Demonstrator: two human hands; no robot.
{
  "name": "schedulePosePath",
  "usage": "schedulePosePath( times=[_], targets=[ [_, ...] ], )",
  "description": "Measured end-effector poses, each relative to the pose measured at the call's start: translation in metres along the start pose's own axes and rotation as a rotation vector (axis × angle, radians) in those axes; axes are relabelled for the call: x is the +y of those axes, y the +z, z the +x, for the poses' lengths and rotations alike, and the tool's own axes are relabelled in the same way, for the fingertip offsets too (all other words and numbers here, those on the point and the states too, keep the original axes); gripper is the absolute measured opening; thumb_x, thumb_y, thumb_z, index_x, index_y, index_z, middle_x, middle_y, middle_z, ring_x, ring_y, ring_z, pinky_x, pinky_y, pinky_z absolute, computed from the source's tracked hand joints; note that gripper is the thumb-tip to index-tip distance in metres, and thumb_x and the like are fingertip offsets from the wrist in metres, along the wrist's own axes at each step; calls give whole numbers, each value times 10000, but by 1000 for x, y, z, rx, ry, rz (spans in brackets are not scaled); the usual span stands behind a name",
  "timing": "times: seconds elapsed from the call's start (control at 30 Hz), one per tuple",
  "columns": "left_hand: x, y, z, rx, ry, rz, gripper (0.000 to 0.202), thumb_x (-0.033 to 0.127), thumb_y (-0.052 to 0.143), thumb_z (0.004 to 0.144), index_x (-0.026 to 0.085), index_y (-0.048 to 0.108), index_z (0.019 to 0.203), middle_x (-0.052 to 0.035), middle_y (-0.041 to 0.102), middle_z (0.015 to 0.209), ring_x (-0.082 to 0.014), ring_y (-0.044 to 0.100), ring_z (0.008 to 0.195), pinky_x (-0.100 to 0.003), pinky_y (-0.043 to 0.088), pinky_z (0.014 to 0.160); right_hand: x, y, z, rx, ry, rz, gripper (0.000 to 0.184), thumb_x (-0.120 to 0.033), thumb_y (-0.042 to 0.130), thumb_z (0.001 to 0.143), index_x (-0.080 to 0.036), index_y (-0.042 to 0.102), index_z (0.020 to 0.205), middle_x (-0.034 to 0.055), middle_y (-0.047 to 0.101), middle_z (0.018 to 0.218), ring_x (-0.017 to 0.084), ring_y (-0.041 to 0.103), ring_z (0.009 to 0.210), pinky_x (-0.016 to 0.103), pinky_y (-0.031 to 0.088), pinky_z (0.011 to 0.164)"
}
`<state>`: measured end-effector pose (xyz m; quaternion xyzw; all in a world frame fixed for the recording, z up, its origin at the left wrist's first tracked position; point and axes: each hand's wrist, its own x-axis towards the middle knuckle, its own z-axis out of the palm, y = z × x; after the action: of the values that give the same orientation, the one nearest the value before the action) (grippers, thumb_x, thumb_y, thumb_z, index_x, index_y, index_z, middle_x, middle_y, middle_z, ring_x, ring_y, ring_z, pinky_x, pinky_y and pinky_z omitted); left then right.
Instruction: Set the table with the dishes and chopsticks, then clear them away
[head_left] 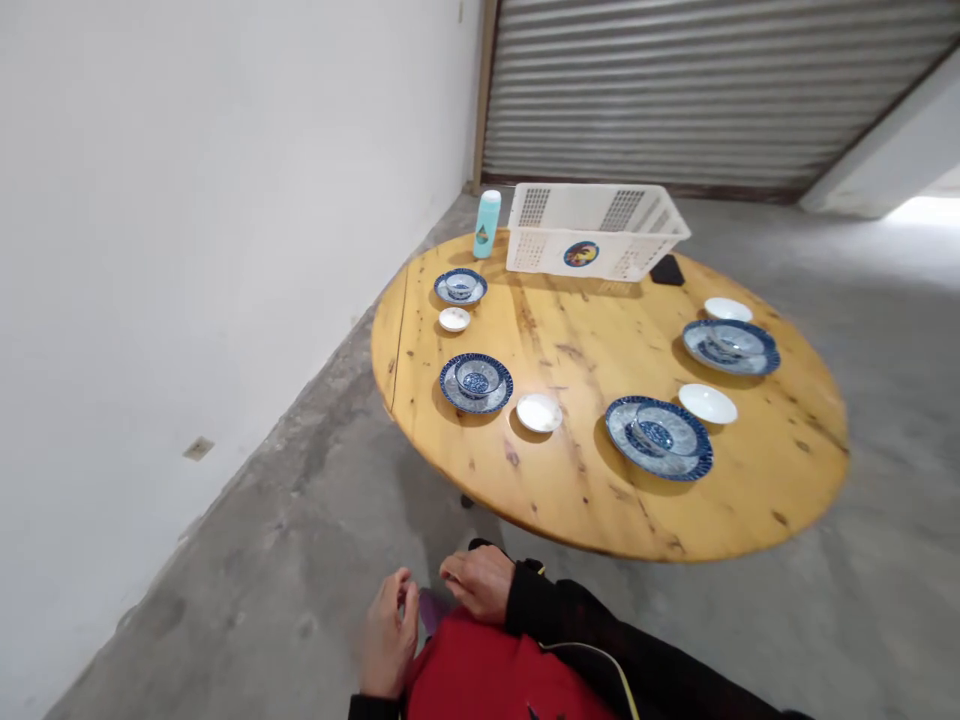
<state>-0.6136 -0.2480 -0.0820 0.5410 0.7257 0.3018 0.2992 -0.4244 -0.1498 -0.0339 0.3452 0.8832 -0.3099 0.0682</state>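
Observation:
My left hand point(390, 632) and my right hand point(480, 582) are in front of my red top, below the near edge of the round wooden table point(570, 500). Both have loosely bent fingers, and I see nothing in either. A small gap lies between them, and neither touches the table. Nearest on the tabletop are a blue-and-white plate point(450, 393) with a clear bowl point(477, 378) on it, a white dish point(538, 413), and a larger blue-patterned plate point(694, 465) carrying another clear bowl point(651, 434).
Farther back stand a white plastic basket point(547, 255) and a light-blue bottle point(487, 225), with a black flat object point(667, 270) by the basket. More plates point(765, 358) and white dishes point(707, 403) line the table. A white wall point(225, 200) rises at left, a metal shutter point(675, 90) behind.

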Motion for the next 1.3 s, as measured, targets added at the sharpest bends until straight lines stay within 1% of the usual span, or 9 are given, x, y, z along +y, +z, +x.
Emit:
schedulePosePath(
  times=[0.2, 0.33, 0.5, 0.6, 0.73, 0.83, 0.93, 1.07, 1.3],
  targets=[
    [22, 4, 65, -208, 160, -58, 329, 354, 422, 958, 175, 672, 1074, -97, 756, 973, -190, 729, 840, -326, 591, 774, 14, 4, 18, 74, 208, 56, 247, -292, 466, 976, -222, 680, 1078, 69, 767, 1071, 214, 714, 917, 287, 409, 712],
    [26, 0, 105, -328, 255, 28, 305, 319, 428, 956, 181, 672, 1076, -83, 750, 942, -196, 722, 825, -330, 582, 766, 31, 0, 50, 125, 259, 114, 235, -270, 479, 965, -208, 681, 1068, 84, 768, 1053, 223, 710, 899, 290, 407, 707],
    [19, -26, 156, -282, 233, 91, 333, 356, 422, 958, 180, 683, 1065, -96, 759, 931, -201, 733, 810, -332, 593, 755, 47, -28, 103, 232, 215, 185, 234, -269, 468, 964, -195, 673, 1048, 83, 766, 1006, 216, 711, 903, 287, 395, 704],
    [23, -38, 189, -247, 213, 73, 330, 394, 441, 947, 196, 694, 1022, -94, 769, 951, -200, 740, 827, -321, 594, 751, 55, -47, 126, 278, 200, 209, 239, -270, 464, 965, -203, 672, 1063, 78, 769, 1003, 213, 715, 906, 284, 394, 706],
    [46, -46, 234, -280, 182, 16, 344, 438, 451, 946, 204, 702, 983, -79, 766, 959, -197, 731, 858, -304, 580, 760, 64, -65, 141, 297, 229, 216, 249, -269, 462, 962, -205, 673, 1077, 81, 771, 1018, 223, 720, 905, 288, 407, 714],
    [69, -52, 276, -348, 176, -22, 363, 465, 450, 946, 198, 696, 935, -55, 746, 859, -189, 714, 794, -285, 557, 728, 68, -73, 143, 320, 264, 236, 250, -270, 456, 964, -206, 673, 1073, 82, 771, 1020, 221, 721, 898, 281, 416, 713],
    [92, -58, 332, -353, 197, -41, 360, 471, 467, 932, 190, 689, 893, -32, 716, 764, -179, 690, 726, -276, 533, 707, 71, -72, 142, 352, 299, 271, 262, -254, 430, 975, -200, 672, 1060, 86, 770, 998, 209, 724, 879, 269, 427, 709],
    [123, -53, 428, -341, 212, -89, 324, 439, 490, 895, 177, 659, 811, -38, 711, 757, -165, 680, 685, -278, 540, 720, 80, -59, 146, 459, 403, 303, 305, -246, 378, 985, -190, 675, 1026, 88, 771, 962, 213, 739, 860, 271, 468, 705],
    [179, -7, 595, -393, 174, -114, 235, 365, 519, 879, 166, 623, 809, -65, 716, 762, -149, 696, 640, -232, 543, 603, 92, -47, 175, 776, 648, 336, 380, -287, 343, 980, -177, 704, 1026, 126, 791, 963, 247, 772, 838, 327, 584, 707]
  ],
)
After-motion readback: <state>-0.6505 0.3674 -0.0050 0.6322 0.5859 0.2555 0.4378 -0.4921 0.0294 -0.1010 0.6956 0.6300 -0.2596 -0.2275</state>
